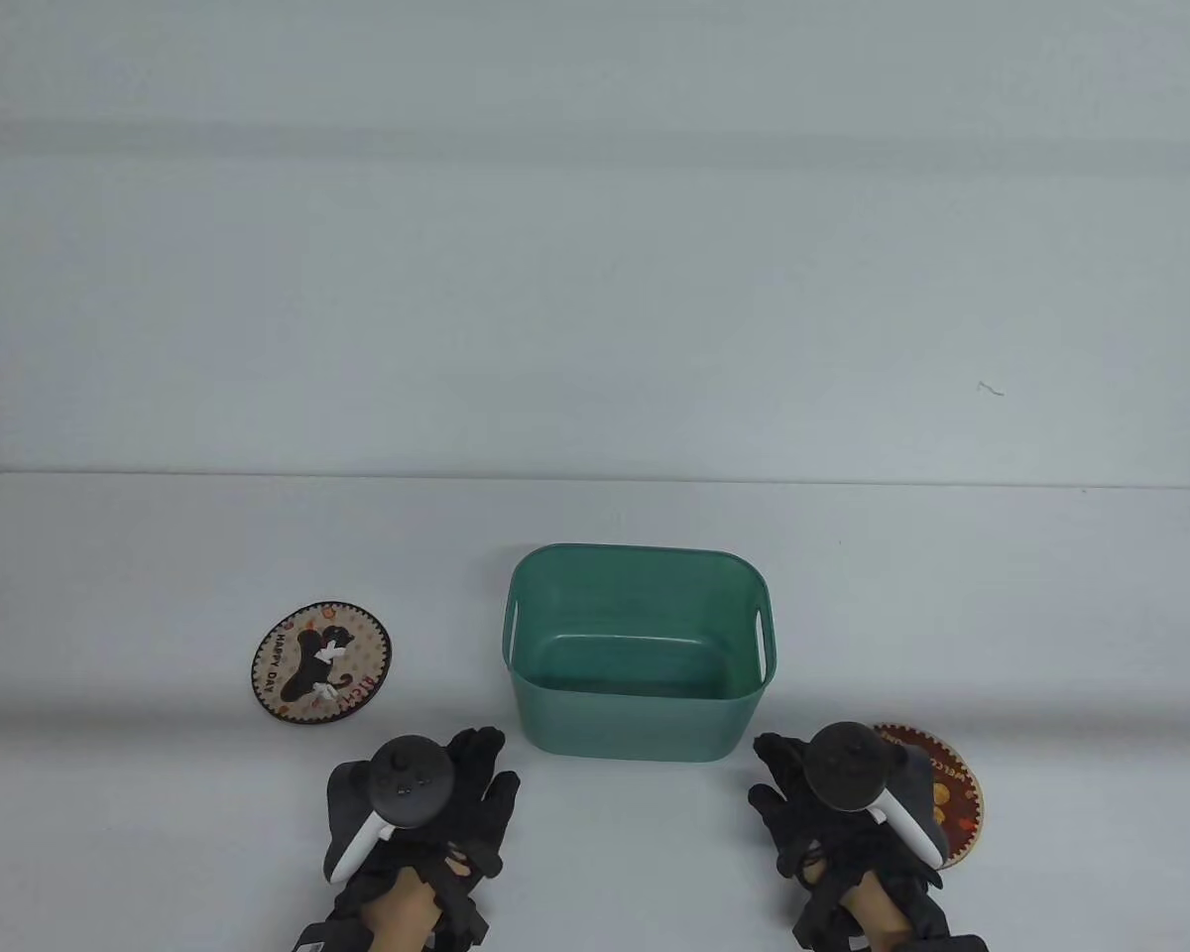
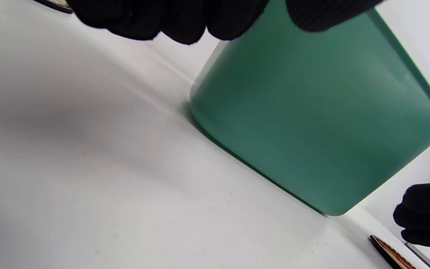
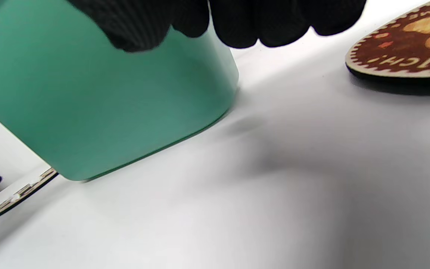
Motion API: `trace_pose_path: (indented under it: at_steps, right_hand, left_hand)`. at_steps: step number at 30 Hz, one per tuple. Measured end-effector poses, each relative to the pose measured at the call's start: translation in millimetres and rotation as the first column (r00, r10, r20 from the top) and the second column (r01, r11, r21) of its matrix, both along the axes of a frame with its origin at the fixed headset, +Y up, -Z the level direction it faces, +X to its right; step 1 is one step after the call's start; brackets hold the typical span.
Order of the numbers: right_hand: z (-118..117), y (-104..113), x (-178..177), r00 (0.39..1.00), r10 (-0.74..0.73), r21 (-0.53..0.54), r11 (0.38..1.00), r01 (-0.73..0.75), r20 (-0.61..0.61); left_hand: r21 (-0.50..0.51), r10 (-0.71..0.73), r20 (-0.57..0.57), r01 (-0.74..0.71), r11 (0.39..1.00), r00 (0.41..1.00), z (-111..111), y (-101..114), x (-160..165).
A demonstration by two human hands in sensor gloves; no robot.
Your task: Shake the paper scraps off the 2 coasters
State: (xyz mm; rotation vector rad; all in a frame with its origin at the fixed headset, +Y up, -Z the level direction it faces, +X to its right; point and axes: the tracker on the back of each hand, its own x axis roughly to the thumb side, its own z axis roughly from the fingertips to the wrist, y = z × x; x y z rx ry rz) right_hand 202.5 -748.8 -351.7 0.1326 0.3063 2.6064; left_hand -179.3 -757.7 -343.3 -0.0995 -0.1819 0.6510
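Observation:
A round coaster with a black dog picture lies flat on the table left of the green bin; white paper scraps sit on it. A second round coaster, dark red with yellow print, lies at the right, partly hidden under my right hand's tracker; it shows close up in the right wrist view as the red coaster. My left hand hovers near the bin's front left corner, fingers relaxed, holding nothing. My right hand hovers at the bin's front right corner, likewise empty.
The green plastic bin with side handle slots stands between the two coasters, nothing visible inside. It fills much of both wrist views as a green bin wall. The white table's far edge runs behind it.

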Motion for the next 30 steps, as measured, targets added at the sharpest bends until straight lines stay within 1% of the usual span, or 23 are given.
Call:
trace_pose_path:
  at_steps: [17, 20, 27, 30]
  right_hand:
    - [0.7, -2.2, -3.3, 1.0, -0.008, -0.017, 1.0, 0.008, -0.015]
    - [0.8, -2.5, -4.0, 1.0, -0.005, -0.015, 1.0, 0.005, -0.017]
    - [0.9, -2.1, -5.0, 1.0, -0.014, -0.017, 1.0, 0.014, -0.019]
    - [1.2, 0.2, -5.6, 0.999, -0.038, 0.014, 0.999, 0.039, -0.03]
  left_hand:
    - [-0.036, -0.003, 0.029, 0.004, 0.999, 1.0, -2.1, -3.4, 5.6]
    - [-0.03, -0.063, 0.044, 0.064, 0.997, 0.997, -3.1, -3.0, 7.4]
    - [-0.04, -0.039, 0.059, 0.041, 0.998, 0.997, -3.9, -3.8, 9.6]
    - [-0.047, -0.032, 0.064, 0.035, 0.998, 0.997, -4.1, -4.1, 9.9]
